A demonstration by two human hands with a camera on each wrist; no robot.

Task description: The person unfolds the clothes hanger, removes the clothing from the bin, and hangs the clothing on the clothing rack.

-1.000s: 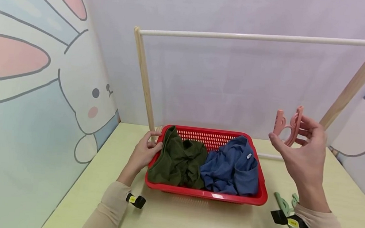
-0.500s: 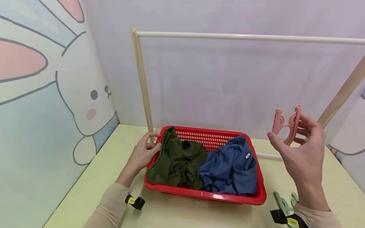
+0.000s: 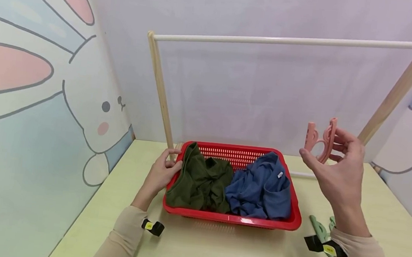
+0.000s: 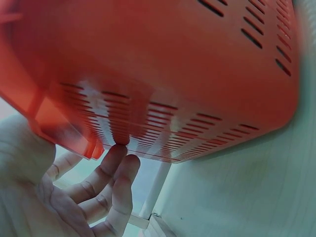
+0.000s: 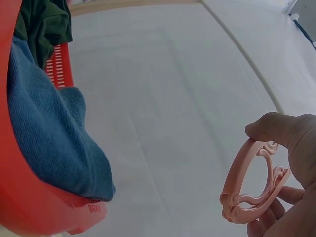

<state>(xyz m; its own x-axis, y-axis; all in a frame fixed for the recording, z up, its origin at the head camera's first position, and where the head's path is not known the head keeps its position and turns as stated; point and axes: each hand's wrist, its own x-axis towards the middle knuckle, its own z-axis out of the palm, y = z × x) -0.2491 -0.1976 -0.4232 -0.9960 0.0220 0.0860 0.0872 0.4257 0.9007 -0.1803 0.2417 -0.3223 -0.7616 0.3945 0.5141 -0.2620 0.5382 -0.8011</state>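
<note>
Right hand (image 3: 343, 175) is pinching a pink plastic clip (image 5: 239, 170), its thumb pressing one arm and its fingers bending round the other. Held up off the bench (image 3: 239, 251), the clip is pointing its two spread arms upward, well apart from the red plastic basket (image 3: 232, 219) and below the white rail (image 3: 292, 41) of a wooden-posted rack. Left hand (image 3: 162, 172) is gripping the basket's left rim, its fingers curling under the edge and their tips touching the slotted side; its thumb is hiding from the left wrist view, though the head view is showing what looks like the thumb lying along the rim. Inside the basket, a crumpled dark green garment (image 3: 200, 184) is filling the left part and a blue garment (image 3: 259, 191) is filling the right, a small white tag (image 3: 280, 175) showing on the blue cloth. Green clip (image 3: 318, 228) is lying on the bench just right of the basket, the right wrist's black strap (image 3: 328, 246) partly covering it in the head view.
</note>
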